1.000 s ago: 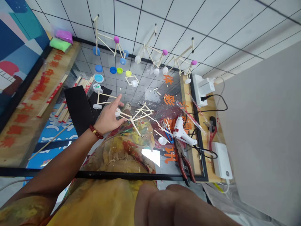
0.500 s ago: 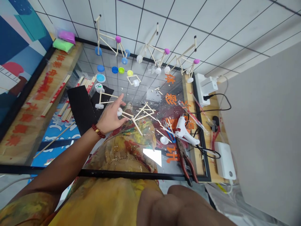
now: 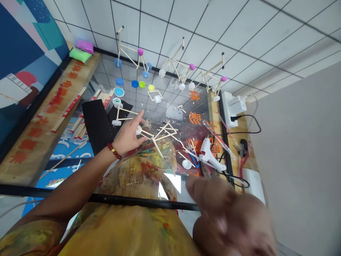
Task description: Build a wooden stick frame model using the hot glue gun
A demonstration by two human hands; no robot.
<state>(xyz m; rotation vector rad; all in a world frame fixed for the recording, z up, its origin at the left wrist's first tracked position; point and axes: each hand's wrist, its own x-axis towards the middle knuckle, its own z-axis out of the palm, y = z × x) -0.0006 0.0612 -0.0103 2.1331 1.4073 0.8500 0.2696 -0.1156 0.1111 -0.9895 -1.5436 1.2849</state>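
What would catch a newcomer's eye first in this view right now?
Along the top stands a row of stick-frame models with colourful cap wheels. In the middle, the left hand, wearing a red bead bracelet, reaches to another stick frame. At right lies a white hot glue gun, beside the blurred right hand.

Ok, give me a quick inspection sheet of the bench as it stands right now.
Surface: glass tabletop, stick offcuts scattered on it.
Job's things: stick frame with white cap wheels; more stick frames farther off; loose coloured caps.
Clutter: hot glue gun, blue-handled scissors.
Hands: left hand spread, touching the frame's white cap; right hand blurred, close to camera.
Cables: black cable into white socket.
Surroundings: wooden board with orange characters, clay packs.
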